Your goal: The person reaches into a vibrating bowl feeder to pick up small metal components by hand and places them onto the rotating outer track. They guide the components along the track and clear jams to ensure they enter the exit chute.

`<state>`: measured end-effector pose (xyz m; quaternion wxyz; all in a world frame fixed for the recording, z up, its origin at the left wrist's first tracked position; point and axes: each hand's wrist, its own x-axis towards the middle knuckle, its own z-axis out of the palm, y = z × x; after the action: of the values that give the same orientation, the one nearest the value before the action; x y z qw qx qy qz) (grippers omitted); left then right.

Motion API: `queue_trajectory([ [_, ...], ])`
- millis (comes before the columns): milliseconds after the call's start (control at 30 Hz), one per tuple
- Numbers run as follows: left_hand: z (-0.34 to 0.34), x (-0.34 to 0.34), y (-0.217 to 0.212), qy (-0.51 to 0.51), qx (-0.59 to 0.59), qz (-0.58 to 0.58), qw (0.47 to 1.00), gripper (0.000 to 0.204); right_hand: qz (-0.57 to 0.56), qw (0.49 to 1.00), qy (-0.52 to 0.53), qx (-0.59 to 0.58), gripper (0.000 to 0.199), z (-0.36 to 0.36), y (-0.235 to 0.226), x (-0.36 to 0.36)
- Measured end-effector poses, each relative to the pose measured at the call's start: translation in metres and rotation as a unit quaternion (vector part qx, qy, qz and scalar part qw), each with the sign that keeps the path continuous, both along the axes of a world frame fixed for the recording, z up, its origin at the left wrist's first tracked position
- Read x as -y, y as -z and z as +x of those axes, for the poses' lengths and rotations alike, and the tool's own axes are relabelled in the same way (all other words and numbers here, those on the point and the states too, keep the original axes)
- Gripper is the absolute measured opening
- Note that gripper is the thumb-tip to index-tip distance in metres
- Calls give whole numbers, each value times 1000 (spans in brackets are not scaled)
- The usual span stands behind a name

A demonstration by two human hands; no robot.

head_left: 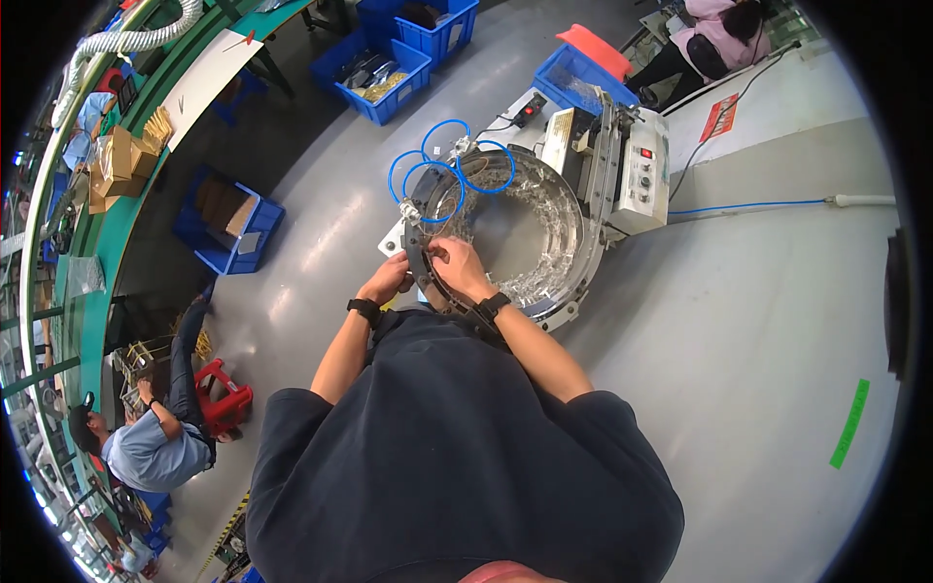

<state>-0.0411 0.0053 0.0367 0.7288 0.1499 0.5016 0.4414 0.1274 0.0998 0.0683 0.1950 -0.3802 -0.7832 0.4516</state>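
Observation:
A round bowl feeder (589, 255) stands in front of me, with many small clear parts (556, 219) along its inner track. At the near left of its rim, my right hand (461, 269) reaches over the edge with its fingers bent together against the inner side. My left hand (388, 279) is at the outer side of that same rim, fingers closed and close to the right one. Whatever either hand pinches is too small or hidden to make out. Thin blue air tubes (392, 173) loop above the rim just beyond my hands.
A control box (641, 180) with a red switch adjoins the feeder's right side. Blue bins (228, 233) stand on the floor at left and far. A person (160, 447) sits near a red stool (224, 396) beside the green workbench (92, 311); another person (714, 44) is at far right.

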Motion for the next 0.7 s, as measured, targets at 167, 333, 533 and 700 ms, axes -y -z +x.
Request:
queue_trajectory([
  [167, 0, -4, 3, 6, -16, -17, 1000, 19, 36, 999, -20, -4, 19, 2, 4, 0],
  [333, 2, -7, 2, 15, -20, -24, 999, 16, 5, 1000, 2, -17, 19, 2, 4, -1],
  [533, 4, -11, -9, 57, -60, -27, 996, 14, -25, 999, -22, -12, 17, 6, 3, 0],
  [700, 1, -11, -7, 57, -14, -27, 998, 12, -84, 995, -32, -44, 15, 11, -9, 4],
])
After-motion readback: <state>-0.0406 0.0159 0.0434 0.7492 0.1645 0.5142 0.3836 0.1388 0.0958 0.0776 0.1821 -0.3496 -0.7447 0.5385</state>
